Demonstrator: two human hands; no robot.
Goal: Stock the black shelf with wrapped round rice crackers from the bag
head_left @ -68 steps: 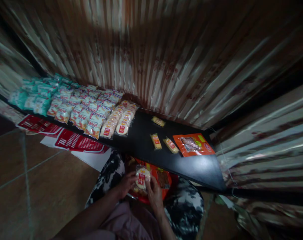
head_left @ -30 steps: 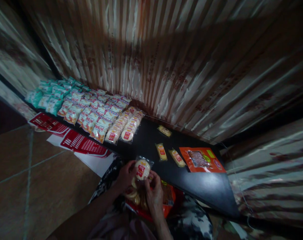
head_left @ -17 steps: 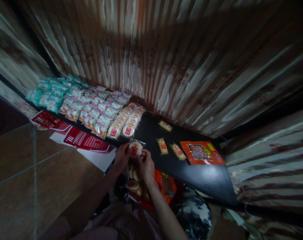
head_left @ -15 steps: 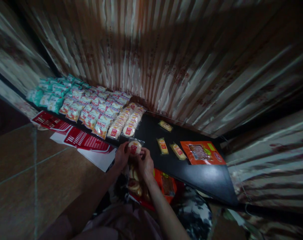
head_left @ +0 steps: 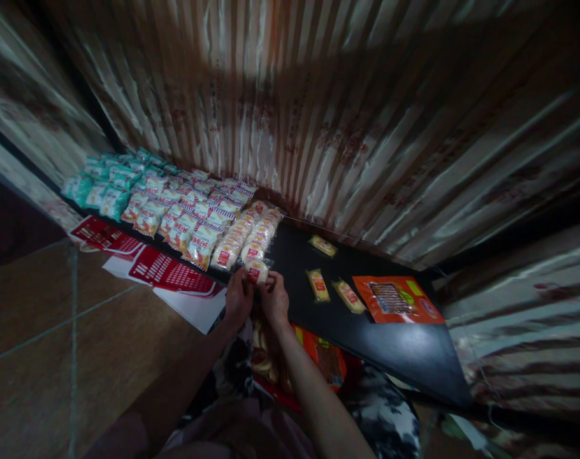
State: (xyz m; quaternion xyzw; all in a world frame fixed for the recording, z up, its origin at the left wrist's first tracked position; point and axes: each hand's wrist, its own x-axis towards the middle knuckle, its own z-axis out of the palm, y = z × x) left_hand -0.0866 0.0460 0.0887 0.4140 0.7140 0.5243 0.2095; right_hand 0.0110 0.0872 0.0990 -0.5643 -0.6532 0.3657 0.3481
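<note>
My left hand and my right hand both pinch a round pale snack packet with a red label. It sits at the near end of a row of like round packets on the black shelf. Both hands are closed on its edges. Below my wrists a red bag with more packets rests on my lap.
Rows of red-white and teal snack packets fill the shelf's left part. Three small yellow packets and an orange flat pack lie to the right. Striped curtain hangs behind. Red printed sheets lie on the tiled floor.
Both hands lifted the round packet from my lap and carried it forward and up to the near end of the row on the shelf.
</note>
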